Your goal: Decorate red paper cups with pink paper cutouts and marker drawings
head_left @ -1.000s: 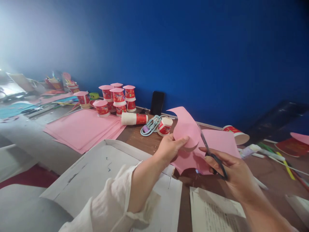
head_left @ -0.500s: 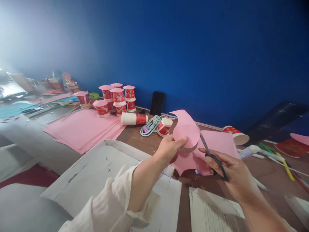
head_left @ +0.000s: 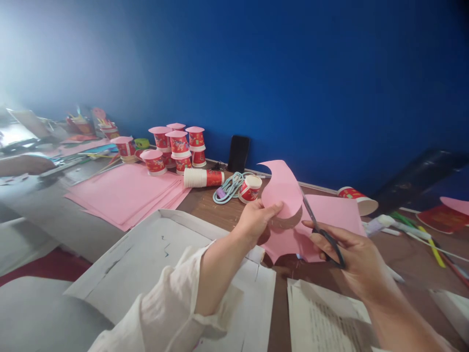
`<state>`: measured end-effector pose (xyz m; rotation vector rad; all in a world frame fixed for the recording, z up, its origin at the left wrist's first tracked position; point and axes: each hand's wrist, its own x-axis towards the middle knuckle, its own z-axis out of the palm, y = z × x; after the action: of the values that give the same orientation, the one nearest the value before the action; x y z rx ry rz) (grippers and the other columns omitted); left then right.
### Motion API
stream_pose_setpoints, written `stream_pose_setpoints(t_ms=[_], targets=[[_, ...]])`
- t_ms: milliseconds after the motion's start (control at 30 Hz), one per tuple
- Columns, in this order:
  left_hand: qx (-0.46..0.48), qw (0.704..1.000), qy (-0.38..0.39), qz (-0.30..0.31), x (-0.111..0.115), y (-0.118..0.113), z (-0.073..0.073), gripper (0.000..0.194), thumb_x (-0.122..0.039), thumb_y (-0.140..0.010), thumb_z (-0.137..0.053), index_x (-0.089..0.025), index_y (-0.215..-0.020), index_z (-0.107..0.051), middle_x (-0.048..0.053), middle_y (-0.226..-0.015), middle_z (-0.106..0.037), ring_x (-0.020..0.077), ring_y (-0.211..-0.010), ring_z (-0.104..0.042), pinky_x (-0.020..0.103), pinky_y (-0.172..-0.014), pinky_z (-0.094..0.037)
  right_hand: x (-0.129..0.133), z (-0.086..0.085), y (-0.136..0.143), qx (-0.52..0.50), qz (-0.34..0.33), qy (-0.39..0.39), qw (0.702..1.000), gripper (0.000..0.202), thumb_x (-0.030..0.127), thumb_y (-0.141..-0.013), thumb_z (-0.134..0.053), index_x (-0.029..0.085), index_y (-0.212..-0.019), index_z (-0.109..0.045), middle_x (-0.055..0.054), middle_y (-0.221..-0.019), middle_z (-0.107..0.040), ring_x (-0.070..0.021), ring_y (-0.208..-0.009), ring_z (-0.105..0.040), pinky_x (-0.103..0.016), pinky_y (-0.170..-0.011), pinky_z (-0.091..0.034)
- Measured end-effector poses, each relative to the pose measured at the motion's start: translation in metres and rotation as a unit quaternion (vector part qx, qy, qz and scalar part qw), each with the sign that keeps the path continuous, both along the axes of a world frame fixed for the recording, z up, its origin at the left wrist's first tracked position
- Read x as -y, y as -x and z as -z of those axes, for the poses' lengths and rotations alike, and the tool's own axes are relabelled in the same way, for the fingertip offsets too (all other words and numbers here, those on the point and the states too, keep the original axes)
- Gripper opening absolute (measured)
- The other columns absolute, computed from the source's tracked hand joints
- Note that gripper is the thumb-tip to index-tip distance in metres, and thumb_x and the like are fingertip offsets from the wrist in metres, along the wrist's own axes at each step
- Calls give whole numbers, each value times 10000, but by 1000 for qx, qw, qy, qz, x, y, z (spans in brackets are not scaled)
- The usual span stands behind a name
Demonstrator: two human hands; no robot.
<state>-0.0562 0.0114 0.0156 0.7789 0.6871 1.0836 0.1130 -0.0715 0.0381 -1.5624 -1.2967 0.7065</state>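
Observation:
Between thumb and fingers, my left hand (head_left: 258, 220) pinches a piece of pink paper (head_left: 283, 188) with a rounded lower edge and a pointed strip curling off its top left. My right hand (head_left: 348, 249) grips black-handled scissors (head_left: 328, 239), whose blades lie along the right edge of that paper. Below both hands a larger pink sheet (head_left: 333, 215) with curved cut-outs lies on the brown table. An upturned red paper cup (head_left: 250, 189) stands just left of the held paper.
Red cups topped with pink discs (head_left: 179, 144) are stacked by the blue wall, behind pink sheets (head_left: 124, 193). A nested cup stack (head_left: 203, 178), a coiled cable (head_left: 230, 188) and a leaning phone (head_left: 239, 153) sit mid-table. A white box lid (head_left: 146, 254) lies front left; another person's hand (head_left: 25, 165) shows far left.
The held paper has shifted slightly, with the scissors still at its right edge. Another person's hand has come into view at the far left.

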Motion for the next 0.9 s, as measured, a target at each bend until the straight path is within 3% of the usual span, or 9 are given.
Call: stream_pose_setpoints(t_ms=[300,567,767,900], targets=[[2,1000,1,4,0,1,-1,443,-438,-577,-858,-105,-818,-693,70,-706,-681,147,-586,-616,282,-576,-500,-2,1,-4,25,-7,12,1000,464,543,-625,-805,241,-978,-804,-19,-719,-709,-129,-557,-551,-219,-474,-465],[11,1000,7,-16,-6,0,2,399,-425,-598,-843,-124,-789,-665,-17,-562,-564,89,-481,-496,252,-509,-444,3,1,11,-43,22,-14,999,474,531,-624,-814,207,-970,-800,3,-603,-612,-107,-531,-489,-221,-481,-483],[103,989,91,-59,-4,-6,1,399,-384,-560,-874,-134,-759,-634,-37,-609,-552,34,-508,-429,189,-509,-348,1,6,23,-51,41,-10,998,455,524,-669,-789,206,-994,-789,-15,-681,-650,-125,-578,-527,-226,-480,-486],[113,986,111,-51,3,-11,-3,397,-377,-572,-865,-126,-803,-663,-14,-646,-606,52,-504,-425,220,-512,-345,-2,11,22,-32,4,7,999,498,543,-673,-782,199,-1033,-783,-19,-678,-657,-132,-565,-526,-253,-499,-475]])
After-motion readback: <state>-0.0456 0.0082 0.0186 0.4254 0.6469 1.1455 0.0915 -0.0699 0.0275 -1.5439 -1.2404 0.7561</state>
